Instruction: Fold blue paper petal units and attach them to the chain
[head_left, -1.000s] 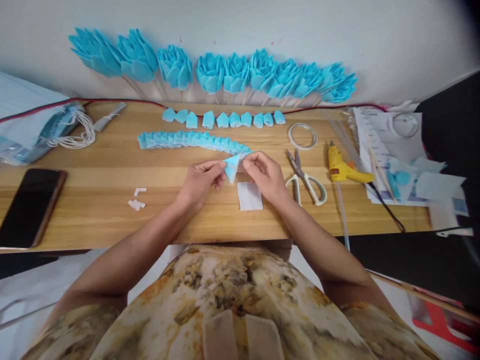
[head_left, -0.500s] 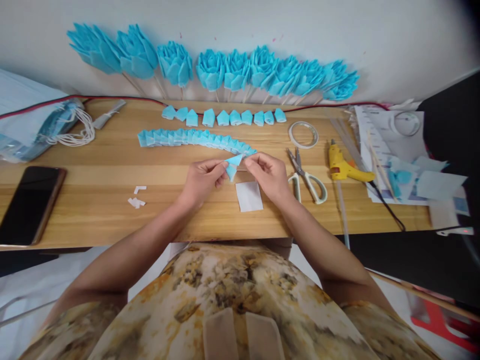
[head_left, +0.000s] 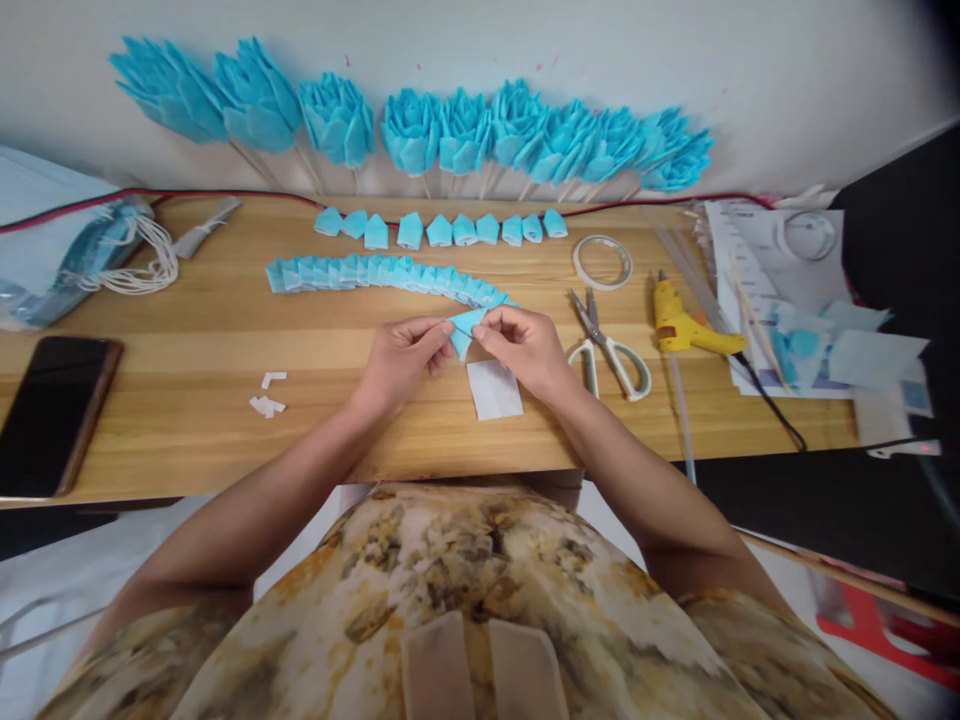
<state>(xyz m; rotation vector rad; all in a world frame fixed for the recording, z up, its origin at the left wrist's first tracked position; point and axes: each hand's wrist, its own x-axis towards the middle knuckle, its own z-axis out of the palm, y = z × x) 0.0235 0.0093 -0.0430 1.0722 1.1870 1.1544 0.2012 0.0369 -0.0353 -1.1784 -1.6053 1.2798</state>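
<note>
Between my two hands is a small folded piece of blue paper (head_left: 465, 325), its pointed end turned downward. My left hand (head_left: 405, 360) pinches its left side between thumb and fingers. On the other side my right hand (head_left: 525, 348) grips the right corner with thumb and forefinger. Just below the fingers a white square of paper (head_left: 495, 390) lies flat on the wooden table (head_left: 390, 440). Behind the hands runs a curved row of overlapping folded blue pieces (head_left: 360, 272). Farther back several separate folded blue pieces (head_left: 439, 231) form a line.
Blue paper flowers on sticks (head_left: 411, 130) lean along the wall. Right of my hands are scissors (head_left: 600, 345), a tape roll (head_left: 602, 262) and a yellow glue gun (head_left: 686, 320). To the left lie a phone (head_left: 56, 415), white paper scraps (head_left: 267, 405) and a white cord (head_left: 146, 260).
My right hand has come in to the left and now grips the folded blue paper's right corner, which stood free before. The left hand keeps its hold. The view has shifted slightly.
</note>
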